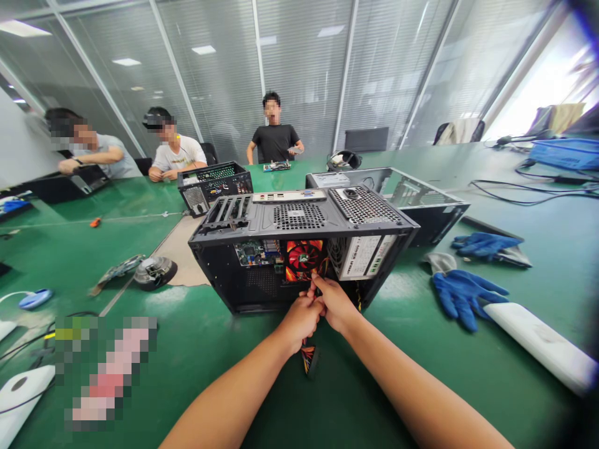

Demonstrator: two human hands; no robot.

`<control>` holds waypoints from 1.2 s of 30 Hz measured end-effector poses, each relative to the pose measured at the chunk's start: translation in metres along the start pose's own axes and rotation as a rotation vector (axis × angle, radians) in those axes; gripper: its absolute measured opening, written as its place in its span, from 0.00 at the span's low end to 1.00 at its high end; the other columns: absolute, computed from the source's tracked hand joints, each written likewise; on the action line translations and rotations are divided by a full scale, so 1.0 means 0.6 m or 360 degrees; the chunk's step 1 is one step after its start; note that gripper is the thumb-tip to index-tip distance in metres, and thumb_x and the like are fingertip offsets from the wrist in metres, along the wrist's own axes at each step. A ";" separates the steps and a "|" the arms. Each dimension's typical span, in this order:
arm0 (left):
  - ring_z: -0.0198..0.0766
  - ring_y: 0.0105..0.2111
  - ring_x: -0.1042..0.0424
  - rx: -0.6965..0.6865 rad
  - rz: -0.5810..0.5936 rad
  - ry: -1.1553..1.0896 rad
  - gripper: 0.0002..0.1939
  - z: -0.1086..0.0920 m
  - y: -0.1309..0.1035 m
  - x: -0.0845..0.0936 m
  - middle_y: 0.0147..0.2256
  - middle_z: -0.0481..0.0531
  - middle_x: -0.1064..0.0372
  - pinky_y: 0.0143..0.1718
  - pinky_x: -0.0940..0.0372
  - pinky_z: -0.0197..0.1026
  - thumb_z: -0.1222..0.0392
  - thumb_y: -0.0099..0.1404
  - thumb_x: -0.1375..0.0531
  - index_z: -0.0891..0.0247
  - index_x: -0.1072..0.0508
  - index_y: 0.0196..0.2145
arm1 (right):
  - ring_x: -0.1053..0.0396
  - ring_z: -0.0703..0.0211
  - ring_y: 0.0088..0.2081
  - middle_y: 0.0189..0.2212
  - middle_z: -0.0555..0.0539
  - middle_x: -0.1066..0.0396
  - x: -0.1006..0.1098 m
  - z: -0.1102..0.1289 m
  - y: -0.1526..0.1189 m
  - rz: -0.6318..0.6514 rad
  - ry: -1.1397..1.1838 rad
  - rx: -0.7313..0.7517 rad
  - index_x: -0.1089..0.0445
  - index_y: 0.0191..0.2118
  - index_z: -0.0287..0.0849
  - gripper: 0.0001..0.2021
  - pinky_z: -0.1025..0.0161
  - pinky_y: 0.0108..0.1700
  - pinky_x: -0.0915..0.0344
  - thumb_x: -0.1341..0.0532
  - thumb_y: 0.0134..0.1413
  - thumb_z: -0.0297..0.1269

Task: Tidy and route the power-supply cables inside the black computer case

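Two bare hands meet in front of an upright black metal computer case on the glossy green table. The left hand is curled closed around a bundle of thin, multicoloured cables, whose dark, blocky plug end hangs below the fist. The right hand pinches the cables just above, at the case's open side; which strands lie between its fingers is too small to tell. Behind the fingertips sits a square red-and-black fan with round blades, beside a boxy, pale-labelled power supply. Perforated metal covers the case's top. To the right lie a soft blue-coated glove and a smooth, long white bar.
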State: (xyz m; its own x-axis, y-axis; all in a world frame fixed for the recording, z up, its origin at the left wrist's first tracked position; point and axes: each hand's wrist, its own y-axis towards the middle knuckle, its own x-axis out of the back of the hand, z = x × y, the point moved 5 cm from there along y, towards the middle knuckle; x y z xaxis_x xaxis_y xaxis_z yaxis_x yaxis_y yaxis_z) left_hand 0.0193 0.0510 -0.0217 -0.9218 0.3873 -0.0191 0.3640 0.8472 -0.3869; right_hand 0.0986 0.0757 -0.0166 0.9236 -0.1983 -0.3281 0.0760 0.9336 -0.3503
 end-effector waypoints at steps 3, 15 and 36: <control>0.23 0.10 0.55 0.0011 0.0004 0.0003 0.14 0.000 0.000 0.000 0.14 0.37 0.53 0.12 0.60 0.31 0.51 0.61 0.48 0.63 0.40 0.24 | 0.47 0.70 0.11 0.14 0.54 0.38 0.000 0.001 -0.002 -0.0010 -0.0004 -0.0008 0.41 0.23 0.42 0.15 0.71 0.11 0.58 0.40 0.46 0.47; 0.23 0.10 0.57 0.0075 0.0081 -0.0174 0.14 0.002 0.001 -0.007 0.13 0.37 0.54 0.13 0.61 0.30 0.51 0.61 0.49 0.62 0.41 0.24 | 0.47 0.70 0.11 0.14 0.54 0.38 0.004 -0.002 0.003 0.0010 0.0001 0.0029 0.40 0.23 0.41 0.16 0.71 0.11 0.58 0.39 0.45 0.48; 0.23 0.10 0.58 0.0051 0.0072 -0.0138 0.13 0.001 0.002 -0.004 0.13 0.37 0.55 0.12 0.61 0.30 0.53 0.61 0.49 0.62 0.41 0.24 | 0.45 0.69 0.12 0.14 0.53 0.37 0.004 -0.003 0.003 -0.0021 -0.0023 0.0068 0.40 0.22 0.41 0.17 0.71 0.11 0.57 0.40 0.45 0.50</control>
State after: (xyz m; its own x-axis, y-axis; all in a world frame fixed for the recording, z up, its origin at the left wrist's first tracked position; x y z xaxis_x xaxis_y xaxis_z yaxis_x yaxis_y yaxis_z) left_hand 0.0220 0.0509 -0.0225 -0.9130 0.3909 -0.1166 0.4025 0.8169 -0.4131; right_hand 0.1003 0.0763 -0.0198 0.9276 -0.2068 -0.3111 0.1040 0.9428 -0.3166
